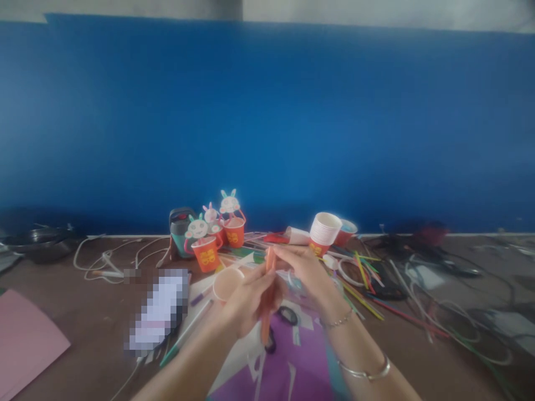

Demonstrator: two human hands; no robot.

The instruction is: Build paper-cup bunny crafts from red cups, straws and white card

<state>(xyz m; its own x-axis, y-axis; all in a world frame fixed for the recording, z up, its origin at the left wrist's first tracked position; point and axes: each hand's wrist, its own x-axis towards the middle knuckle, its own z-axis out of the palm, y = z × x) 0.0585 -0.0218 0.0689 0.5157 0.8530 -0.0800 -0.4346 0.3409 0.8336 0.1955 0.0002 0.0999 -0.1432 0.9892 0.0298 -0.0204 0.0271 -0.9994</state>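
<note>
My left hand (257, 298) is closed around a narrow orange strip (267, 326), likely paper, held upright over the table. At its top end, the fingers of my right hand (298, 264) pinch the same strip. Just left of my left hand stands a paper cup (228, 283), its lower part hidden by the hand. Beneath the hands lie purple paper (305, 362) and white paper scraps. Dark loops that look like scissor handles (288, 316) rest on the paper, partly covered by the strip.
Red cups with bunny faces (207, 256) stand at the back left beside a teal and grey container (179, 223). Stacked paper cups (325, 225) are at the back right, near colourful sticks (368, 301). A blurred phone (161, 312), pink paper (29, 345) and cables surround the work area.
</note>
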